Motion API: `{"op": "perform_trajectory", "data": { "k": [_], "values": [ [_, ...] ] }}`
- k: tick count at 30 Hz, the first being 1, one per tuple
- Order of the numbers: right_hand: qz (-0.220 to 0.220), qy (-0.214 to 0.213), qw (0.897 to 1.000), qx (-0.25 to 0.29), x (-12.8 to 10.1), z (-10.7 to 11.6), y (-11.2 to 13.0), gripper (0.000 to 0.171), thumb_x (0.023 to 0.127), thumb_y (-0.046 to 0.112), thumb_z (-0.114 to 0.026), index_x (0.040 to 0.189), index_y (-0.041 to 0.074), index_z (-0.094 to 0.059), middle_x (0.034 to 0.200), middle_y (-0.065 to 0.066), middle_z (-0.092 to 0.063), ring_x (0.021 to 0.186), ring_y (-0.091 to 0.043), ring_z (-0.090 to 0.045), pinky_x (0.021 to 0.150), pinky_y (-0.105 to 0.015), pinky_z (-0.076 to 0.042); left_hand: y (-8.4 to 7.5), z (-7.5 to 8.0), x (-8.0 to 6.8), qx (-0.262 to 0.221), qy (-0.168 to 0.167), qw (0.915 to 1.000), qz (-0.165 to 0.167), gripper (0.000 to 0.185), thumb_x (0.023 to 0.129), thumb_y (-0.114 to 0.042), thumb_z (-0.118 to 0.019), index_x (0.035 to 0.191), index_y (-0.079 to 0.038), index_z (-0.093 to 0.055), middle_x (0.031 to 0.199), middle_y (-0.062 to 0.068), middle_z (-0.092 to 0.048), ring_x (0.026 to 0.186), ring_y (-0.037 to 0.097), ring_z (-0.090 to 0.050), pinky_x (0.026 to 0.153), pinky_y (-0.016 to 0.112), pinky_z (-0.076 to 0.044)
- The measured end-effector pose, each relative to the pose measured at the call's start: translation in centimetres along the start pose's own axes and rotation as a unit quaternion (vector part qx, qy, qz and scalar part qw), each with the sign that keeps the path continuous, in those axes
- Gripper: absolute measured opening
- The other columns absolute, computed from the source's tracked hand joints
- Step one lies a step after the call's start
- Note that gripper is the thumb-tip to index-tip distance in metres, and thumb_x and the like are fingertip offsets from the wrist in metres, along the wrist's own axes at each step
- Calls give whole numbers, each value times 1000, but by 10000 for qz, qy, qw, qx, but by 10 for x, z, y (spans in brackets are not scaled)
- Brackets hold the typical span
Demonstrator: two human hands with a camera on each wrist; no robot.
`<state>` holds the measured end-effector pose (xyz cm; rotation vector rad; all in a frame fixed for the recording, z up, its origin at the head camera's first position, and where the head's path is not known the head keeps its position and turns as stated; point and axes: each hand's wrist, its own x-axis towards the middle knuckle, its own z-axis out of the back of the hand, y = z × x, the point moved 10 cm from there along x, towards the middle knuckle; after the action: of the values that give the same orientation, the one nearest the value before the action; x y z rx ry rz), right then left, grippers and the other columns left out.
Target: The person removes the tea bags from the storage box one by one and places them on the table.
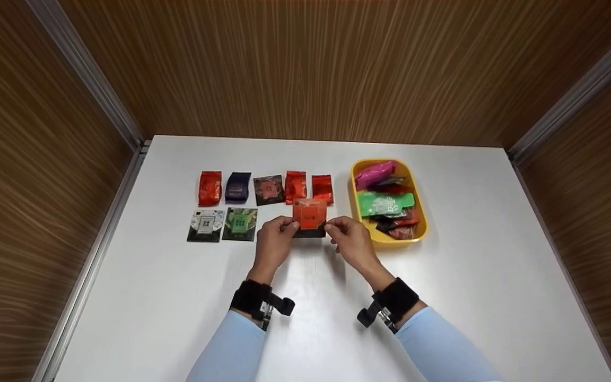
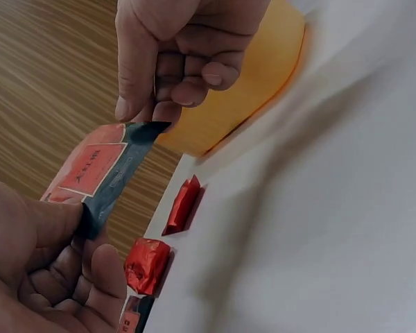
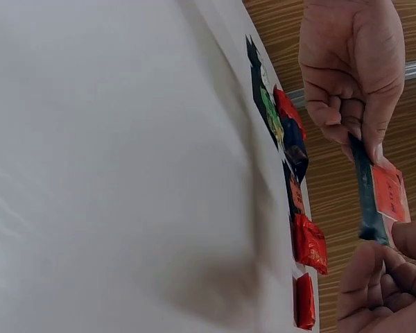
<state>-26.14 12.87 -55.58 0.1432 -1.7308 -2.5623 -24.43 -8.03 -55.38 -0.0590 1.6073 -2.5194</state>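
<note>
Both hands hold one flat packet with an orange label and dark lower edge (image 1: pixel 310 216) just above the white table (image 1: pixel 470 276). My left hand (image 1: pixel 276 240) pinches its lower left corner, my right hand (image 1: pixel 347 240) its lower right corner. The left wrist view shows the packet (image 2: pixel 100 173) stretched between both hands; in the right wrist view the packet (image 3: pixel 378 201) appears edge-on. Behind it lies a row of small packets: red (image 1: pixel 210 188), dark blue (image 1: pixel 237 187), dark with an orange label (image 1: pixel 268 190), and two red ones (image 1: pixel 296 185). In front left lie a white-label packet (image 1: pixel 206 225) and a green-label one (image 1: pixel 239 224).
A yellow tray (image 1: pixel 419 228) at the right of the packets holds several packets, pink (image 1: pixel 374 174) and green (image 1: pixel 385 203) among them. Wood-grain walls enclose the table on three sides, with metal strips in the corners.
</note>
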Motion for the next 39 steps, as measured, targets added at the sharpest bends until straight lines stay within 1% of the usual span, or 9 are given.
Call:
{"op": "perform_trajectory", "data": {
  "k": [4, 8, 11, 15, 22, 26, 30, 34, 39],
  "values": [
    [-12, 61, 9999, -87, -2, 0, -2, 16, 101, 15, -70, 109, 3, -75, 94, -25, -74, 81, -43, -70, 57, -25, -56, 14, 14, 2, 242, -130, 9996, 75, 16, 103, -18, -70, 108, -6, -80, 98, 11, -77, 90, 28, -70, 80, 43, -54],
    [15, 64, 9998, -171, -5, 2, -2, 15, 102, 15, -69, 110, 4, -75, 93, -24, -73, 81, -43, -70, 58, -24, -55, 32, 27, 6, 488, -251, 9978, 362, 17, 103, -17, -70, 107, -5, -80, 101, 13, -78, 95, 33, -72, 84, 48, -56],
    [54, 88, 9997, -207, -8, 2, -2, 14, 102, 16, -69, 109, 5, -75, 89, -20, -72, 80, -43, -70, 58, -24, -55, 42, 34, 11, 748, -324, 9953, 532, 16, 101, -17, -71, 101, -4, -80, 100, 13, -78, 95, 34, -72, 85, 48, -56],
    [129, 133, 9995, -248, -10, -1, -3, 12, 102, 15, -69, 108, 6, -75, 89, -19, -73, 79, -41, -70, 57, -23, -54, 49, 38, 17, 1221, -382, 9902, 556, 15, 99, -16, -72, 92, -5, -80, 94, 11, -79, 91, 34, -73, 81, 47, -56],
    [128, 157, 9994, -277, -13, -1, -3, 12, 102, 15, -69, 107, 7, -75, 91, -22, -73, 81, -44, -71, 57, -23, -54, 52, 43, 21, 1856, -635, 9793, 492, 9, 97, -13, -74, 96, -4, -75, 89, 14, -78, 86, 38, -74, 76, 53, -56],
    [111, 130, 9995, -282, -13, 0, -4, 11, 102, 15, -69, 106, 7, -75, 90, -23, -73, 78, -38, -71, 57, -23, -54, 52, 43, 23, 2028, -685, 9756, 479, 9, 98, -12, -72, 102, -4, -71, 94, 18, -77, 88, 41, -74, 74, 55, -56],
    [147, 129, 9994, -283, -13, 1, -4, 11, 102, 14, -69, 105, 6, -75, 90, -22, -73, 74, -30, -70, 57, -23, -53, 52, 43, 24, 2153, -719, 9727, 484, 7, 98, -11, -70, 99, -4, -70, 93, 18, -77, 88, 42, -73, 73, 56, -56],
    [229, 166, 9993, -246, -14, 1, -2, 10, 102, 14, -68, 104, 6, -75, 89, -21, -72, 74, -34, -69, 57, -23, -53, 52, 42, 24, 2271, -702, 9703, 458, 8, 100, -12, -69, 96, -5, -69, 91, 17, -76, 87, 41, -74, 71, 55, -57],
    [269, 219, 9990, -265, -15, 1, -1, 10, 102, 14, -68, 104, 6, -75, 89, -23, -72, 75, -34, -69, 57, -23, -52, 49, 43, 23, 2404, -746, 9673, 299, 11, 100, -5, -61, 102, -1, -71, 94, 19, -77, 86, 42, -74, 72, 56, -58]
  ]
}}
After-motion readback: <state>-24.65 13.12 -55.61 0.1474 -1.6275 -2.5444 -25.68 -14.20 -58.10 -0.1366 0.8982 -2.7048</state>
